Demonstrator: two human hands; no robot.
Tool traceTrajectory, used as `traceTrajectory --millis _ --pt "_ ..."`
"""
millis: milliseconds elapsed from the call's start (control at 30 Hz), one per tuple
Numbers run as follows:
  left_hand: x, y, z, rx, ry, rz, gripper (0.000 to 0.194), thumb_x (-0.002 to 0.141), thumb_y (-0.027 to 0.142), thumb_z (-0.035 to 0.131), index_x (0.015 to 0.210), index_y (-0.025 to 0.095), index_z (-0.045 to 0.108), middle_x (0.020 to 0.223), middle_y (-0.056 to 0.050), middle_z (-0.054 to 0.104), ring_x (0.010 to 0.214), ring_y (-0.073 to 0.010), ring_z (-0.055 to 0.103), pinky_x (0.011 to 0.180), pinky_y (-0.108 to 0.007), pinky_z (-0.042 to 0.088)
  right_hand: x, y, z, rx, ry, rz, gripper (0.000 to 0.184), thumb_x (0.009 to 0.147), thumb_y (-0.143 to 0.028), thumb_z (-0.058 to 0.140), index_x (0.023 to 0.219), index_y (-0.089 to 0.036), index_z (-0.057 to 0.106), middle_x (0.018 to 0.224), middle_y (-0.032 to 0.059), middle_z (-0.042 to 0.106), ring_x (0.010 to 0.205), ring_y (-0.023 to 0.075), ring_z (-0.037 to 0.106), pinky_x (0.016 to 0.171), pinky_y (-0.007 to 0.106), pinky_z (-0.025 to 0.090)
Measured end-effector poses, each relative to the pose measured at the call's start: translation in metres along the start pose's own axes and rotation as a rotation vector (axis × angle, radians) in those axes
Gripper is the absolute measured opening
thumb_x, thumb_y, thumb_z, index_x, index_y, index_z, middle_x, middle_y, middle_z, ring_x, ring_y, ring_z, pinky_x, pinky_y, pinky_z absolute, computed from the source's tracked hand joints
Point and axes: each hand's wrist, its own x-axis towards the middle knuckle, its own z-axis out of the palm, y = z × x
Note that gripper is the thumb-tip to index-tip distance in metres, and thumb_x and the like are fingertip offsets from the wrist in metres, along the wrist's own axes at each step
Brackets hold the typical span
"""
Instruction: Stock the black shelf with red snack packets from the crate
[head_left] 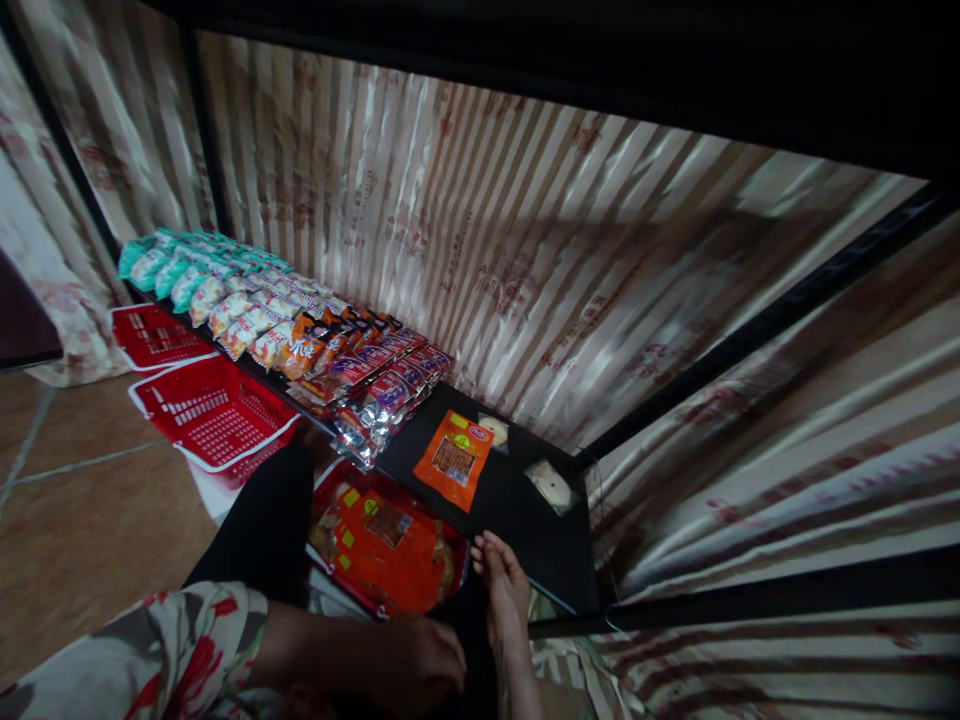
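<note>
My right hand [501,580] is at the front edge of the black shelf [541,565], its fingers loosely bent and slightly apart with nothing seen in them. Dim and lower down, my left hand [427,655] hangs over my dark-clothed leg; shade hides its fingertips. Above my right hand an orange snack packet [455,462] lies flat on the shelf. Beside it are two small clear packets with pale round contents, one packet [493,432] near the curtain and another packet [551,487] further right. Below the shelf, a red basket [324,488] holds more orange packets [386,545].
Rows of green-white packets [176,270], white-orange packets [244,318] and red-purple packets [390,385] fill the shelf's left. Red baskets, one [217,415] nearer and one [161,335] farther, stand below. Black frame bars [772,315] and a striped curtain [420,190] surround the shelf.
</note>
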Motion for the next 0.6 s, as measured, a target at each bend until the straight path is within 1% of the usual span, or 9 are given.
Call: traceTrajectory --millis 33,67,133,167,233,333,400,500,600 --pt "0.007 -0.013 -0.015 0.024 0.028 -0.029 0.02 0.083 0.012 0.046 0.091 0.018 0.063 0.103 -0.004 0.063 0.095 -0.0154 0.059 0.084 -0.025 0.048 0.005 -0.002 0.006 -0.002 -0.002 -0.02 0.046 0.056 -0.046 0.073 0.091 -0.017 0.063 0.082 0.0038 0.069 0.069 0.0147 0.063 0.06 0.024 0.049" --pt "0.012 -0.023 -0.029 0.065 0.094 -0.091 0.025 0.08 0.007 0.043 0.089 0.018 0.063 0.106 -0.005 0.062 0.096 -0.0154 0.059 0.086 -0.024 0.047 0.012 -0.005 0.012 -0.01 0.003 -0.041 0.046 0.056 -0.045 0.072 0.091 -0.017 0.063 0.084 0.0043 0.069 0.071 0.0158 0.064 0.06 0.025 0.049" --pt "0.019 -0.035 -0.054 0.111 0.16 -0.167 0.029 0.077 0.005 0.041 0.09 0.018 0.063 0.109 -0.005 0.061 0.098 -0.0155 0.059 0.088 -0.025 0.046 0.027 -0.009 0.023 -0.063 0.055 -0.116 0.042 0.059 -0.044 0.067 0.091 -0.017 0.062 0.09 0.0056 0.068 0.077 0.0181 0.064 0.064 0.027 0.049" --pt "0.022 -0.039 -0.064 0.145 0.188 -0.198 0.031 0.076 0.004 0.04 0.092 0.018 0.063 0.112 -0.005 0.06 0.1 -0.0161 0.058 0.09 -0.026 0.045 0.036 -0.011 0.028 -0.128 0.072 -0.164 0.041 0.061 -0.043 0.064 0.093 -0.017 0.062 0.093 0.0062 0.068 0.081 0.0187 0.064 0.067 0.027 0.049" --pt "0.026 -0.045 -0.079 0.228 0.247 -0.286 0.029 0.075 0.007 0.042 0.092 0.016 0.063 0.121 -0.008 0.055 0.109 -0.0204 0.053 0.094 -0.031 0.043 0.051 -0.014 0.035 -0.31 0.099 -0.211 0.042 0.066 -0.042 0.057 0.099 -0.017 0.062 0.098 0.007 0.067 0.085 0.0199 0.063 0.071 0.028 0.049" --pt "0.034 -0.057 -0.088 0.301 0.289 -0.321 0.03 0.074 0.007 0.043 0.094 0.016 0.063 0.126 -0.009 0.051 0.116 -0.0215 0.048 0.098 -0.033 0.04 0.069 -0.018 0.041 -0.616 0.14 -0.209 0.045 0.069 -0.037 0.05 0.108 -0.016 0.06 0.106 0.0086 0.066 0.093 0.0209 0.062 0.078 0.028 0.046" --pt "0.042 -0.067 -0.089 0.324 0.307 -0.319 0.032 0.074 0.006 0.041 0.095 0.016 0.063 0.126 -0.009 0.051 0.118 -0.0205 0.046 0.1 -0.032 0.038 0.075 -0.02 0.044 -0.731 0.155 -0.191 0.046 0.069 -0.035 0.049 0.109 -0.016 0.059 0.108 0.0097 0.065 0.095 0.0213 0.062 0.08 0.028 0.045" --pt "0.055 -0.08 -0.088 0.367 0.33 -0.334 0.034 0.075 0.005 0.04 0.099 0.012 0.062 0.131 -0.013 0.047 0.125 -0.0217 0.039 0.106 -0.033 0.031 0.081 -0.022 0.048 -0.763 0.166 -0.187 0.044 0.068 -0.034 0.05 0.107 -0.017 0.06 0.107 0.0101 0.065 0.095 0.0216 0.062 0.079 0.027 0.045" --pt "0.068 -0.088 -0.087 0.384 0.335 -0.379 0.038 0.074 0.01 0.043 0.11 0.009 0.057 0.138 -0.015 0.039 0.132 -0.0246 0.026 0.109 -0.037 0.024 0.085 -0.022 0.049 -0.764 0.176 -0.188 0.041 0.068 -0.034 0.051 0.104 -0.017 0.061 0.102 0.0098 0.067 0.095 0.0226 0.062 0.08 0.029 0.045"
